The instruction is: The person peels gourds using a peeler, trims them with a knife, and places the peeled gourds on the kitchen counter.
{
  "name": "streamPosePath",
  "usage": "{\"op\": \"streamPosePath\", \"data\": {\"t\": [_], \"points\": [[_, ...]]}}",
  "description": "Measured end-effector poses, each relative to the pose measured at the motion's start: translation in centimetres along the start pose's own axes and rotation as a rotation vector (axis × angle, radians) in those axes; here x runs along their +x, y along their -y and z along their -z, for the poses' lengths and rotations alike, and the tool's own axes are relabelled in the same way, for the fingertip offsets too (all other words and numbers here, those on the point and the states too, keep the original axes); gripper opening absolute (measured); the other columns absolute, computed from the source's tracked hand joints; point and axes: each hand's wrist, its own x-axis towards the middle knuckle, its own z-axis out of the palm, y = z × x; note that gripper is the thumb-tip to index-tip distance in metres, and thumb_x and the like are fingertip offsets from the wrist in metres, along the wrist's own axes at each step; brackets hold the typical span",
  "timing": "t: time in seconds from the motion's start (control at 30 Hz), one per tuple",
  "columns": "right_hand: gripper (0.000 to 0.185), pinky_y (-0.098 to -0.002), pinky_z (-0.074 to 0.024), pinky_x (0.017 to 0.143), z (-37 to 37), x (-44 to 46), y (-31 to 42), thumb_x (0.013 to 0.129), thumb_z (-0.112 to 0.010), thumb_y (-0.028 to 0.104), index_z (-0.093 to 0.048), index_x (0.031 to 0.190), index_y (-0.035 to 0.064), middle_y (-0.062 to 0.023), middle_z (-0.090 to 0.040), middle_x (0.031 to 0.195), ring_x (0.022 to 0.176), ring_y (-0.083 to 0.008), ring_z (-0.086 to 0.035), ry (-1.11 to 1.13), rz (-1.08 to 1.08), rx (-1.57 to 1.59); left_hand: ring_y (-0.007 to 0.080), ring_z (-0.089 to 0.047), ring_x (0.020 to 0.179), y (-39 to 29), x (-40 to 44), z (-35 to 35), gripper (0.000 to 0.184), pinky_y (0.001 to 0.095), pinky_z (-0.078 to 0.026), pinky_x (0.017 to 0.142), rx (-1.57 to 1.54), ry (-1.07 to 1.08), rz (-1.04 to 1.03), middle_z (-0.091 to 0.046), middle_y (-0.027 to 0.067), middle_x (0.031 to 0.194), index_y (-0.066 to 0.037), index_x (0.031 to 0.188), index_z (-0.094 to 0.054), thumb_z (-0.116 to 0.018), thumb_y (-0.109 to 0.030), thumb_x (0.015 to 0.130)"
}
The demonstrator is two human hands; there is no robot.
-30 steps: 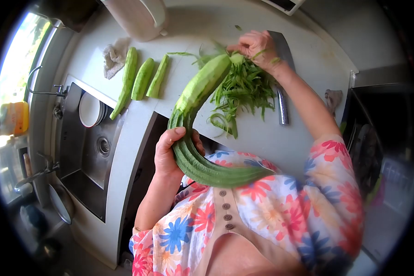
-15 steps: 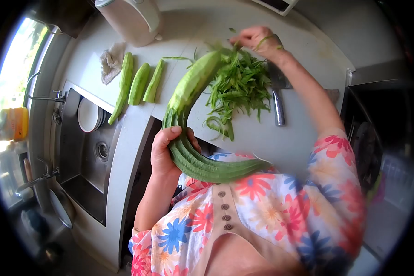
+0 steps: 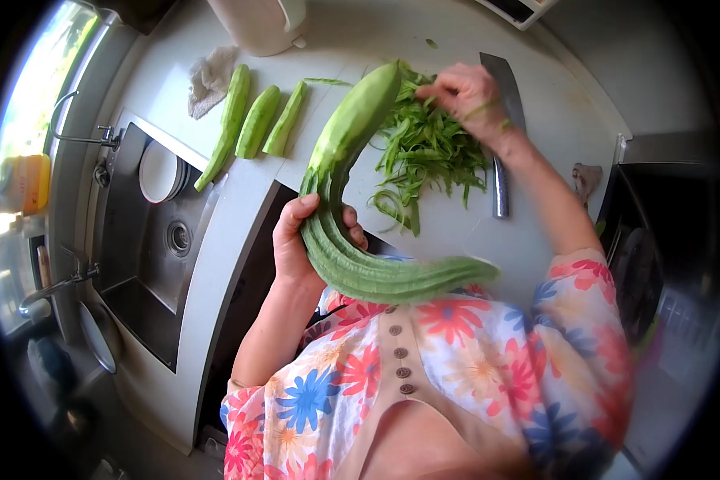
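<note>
My left hand is wrapped around the middle of a long, curved luffa gourd. The gourd's upper end is peeled pale green; its lower part keeps dark ridged skin and curves along the front of my shirt. Beyond the peeled tip, my right hand is closed, fingers bent together, with a strip of peel on the wrist. Whatever those fingers hold is hidden. Below it lies a heap of green peelings on the counter. Three peeled gourd pieces lie side by side to the left.
A broad-bladed knife lies right of the peelings, partly behind my right forearm. At left is a steel sink with stacked white plates. A crumpled cloth and a pale jug or kettle stand at the back of the counter.
My right hand has come back toward my body, over the peelings, uncovering the knife blade. My left hand keeps its hold on the gourd. The whole view has shifted slightly.
</note>
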Motion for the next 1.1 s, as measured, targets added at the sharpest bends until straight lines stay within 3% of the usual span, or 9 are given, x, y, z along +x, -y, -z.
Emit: {"op": "streamPosePath", "data": {"t": [0.03, 0.1, 0.23, 0.47, 0.57, 0.7, 0.9, 0.97, 1.1], "points": [[0.043, -0.0307, -0.0365, 0.048, -1.1, -0.4, 1.2, 0.074, -0.070, 0.043, -0.050, 0.052, 0.0108, 0.0025, -0.054, 0.052, 0.049, -0.0142, -0.050, -0.014, 0.095, -0.065, 0.0221, -0.058, 0.061, 0.1, 0.1, -0.5, 0.057, 0.0368, -0.047, 0.059, 0.008, -0.011, -0.002, -0.058, 0.0110, 0.075, 0.000, 0.124, -0.047, -0.053, -0.035, 0.080], [0.045, -0.0323, -0.0332, 0.055, -3.4, -0.9, 4.7, 0.070, -0.070, 0.048, -0.048, 0.051, 0.0135, 0.0014, -0.042, 0.048, 0.050, -0.0175, -0.045, -0.089, 0.105, 0.006, 0.0222, -0.058, 0.061, 0.4, 0.7, -0.4, 0.057, 0.0361, -0.047, 0.059, -0.046, 0.026, 0.022, -0.058, 0.0114, 0.074, -0.001, 0.125, -0.046, -0.052, -0.036, 0.080], [0.041, -0.0310, -0.0313, 0.060, -5.1, -0.9, 7.3, 0.069, -0.070, 0.047, -0.050, 0.054, 0.0149, 0.0030, -0.045, 0.054, 0.056, -0.0164, -0.046, -0.101, 0.173, -0.045, 0.0264, -0.061, 0.064, 0.5, 1.2, 0.3, 0.042, 0.0365, -0.052, 0.062, -0.176, 0.092, 0.095, -0.062, 0.0144, 0.075, -0.004, 0.108, -0.056, -0.052, -0.037, 0.081], [0.043, -0.0317, -0.0305, 0.058, -5.5, 0.2, 4.2, 0.071, -0.068, 0.049, -0.049, 0.052, 0.0158, 0.0025, -0.043, 0.051, 0.053, -0.0169, -0.044, -0.144, 0.222, -0.243, 0.0220, -0.055, 0.057, 0.6, 0.7, -1.1, 0.062, 0.0325, -0.047, 0.053, -0.117, -0.074, 0.015, -0.056, 0.0115, 0.072, 0.004, 0.128, -0.040, -0.050, -0.036, 0.082], [0.049, -0.0344, -0.0269, 0.048, -3.9, 0.2, -3.3, 0.074, -0.065, 0.052, -0.046, 0.047, 0.0162, 0.0019, -0.046, 0.047, 0.047, -0.0160, -0.045, -0.201, 0.141, -0.470, 0.0220, -0.054, 0.057, 0.4, -1.0, -0.3, 0.065, 0.0328, -0.046, 0.052, -0.061, 0.086, -0.012, -0.055, 0.0116, 0.072, 0.005, 0.130, -0.037, -0.048, -0.037, 0.083], [0.044, -0.0323, -0.0278, 0.052, -0.8, 0.6, -3.2, 0.072, -0.070, 0.047, -0.047, 0.050, 0.0172, 0.0046, -0.045, 0.048, 0.049, -0.0131, -0.044, -0.265, 0.108, -0.392, 0.0219, -0.056, 0.060, 0.5, -1.1, -0.6, 0.066, 0.0329, -0.047, 0.054, -0.098, 0.187, -0.029, -0.056, 0.0120, 0.073, 0.006, 0.133, -0.034, -0.045, -0.038, 0.085], [0.051, -0.0312, -0.0296, 0.060, -4.7, -0.8, 6.2, 0.074, -0.060, 0.060, -0.045, 0.050, 0.0171, 0.0041, -0.039, 0.049, 0.052, -0.0133, -0.041, -0.157, 0.292, -0.157, 0.0272, -0.060, 0.063, 1.1, 0.5, -0.5, 0.043, 0.0366, -0.052, 0.061, -0.179, 0.075, 0.092, -0.062, 0.0157, 0.075, -0.002, 0.108, -0.055, -0.050, -0.036, 0.081], [0.050, -0.0295, -0.0291, 0.063, -4.7, -0.9, 5.9, 0.078, -0.056, 0.060, -0.047, 0.052, 0.0186, 0.0055, -0.042, 0.051, 0.055, -0.0124, -0.042, -0.117, 0.258, -0.227, 0.0216, -0.056, 0.061, 1.1, 0.4, -0.9, 0.056, 0.0325, -0.047, 0.056, -0.093, -0.019, 0.072, -0.057, 0.0114, 0.073, 0.000, 0.125, -0.046, -0.049, -0.038, 0.083], [0.048, -0.0299, -0.0283, 0.063, -3.8, 0.4, -0.2, 0.078, -0.057, 0.058, -0.048, 0.051, 0.0187, 0.0061, -0.043, 0.052, 0.056, -0.0125, -0.043, -0.146, 0.152, -0.423, 0.0210, -0.056, 0.060, 1.1, 0.2, -1.5, 0.057, 0.0322, -0.047, 0.055, -0.056, -0.085, 0.081, -0.056, 0.0101, 0.071, 0.000, 0.123, -0.048, -0.050, -0.038, 0.082]]}}
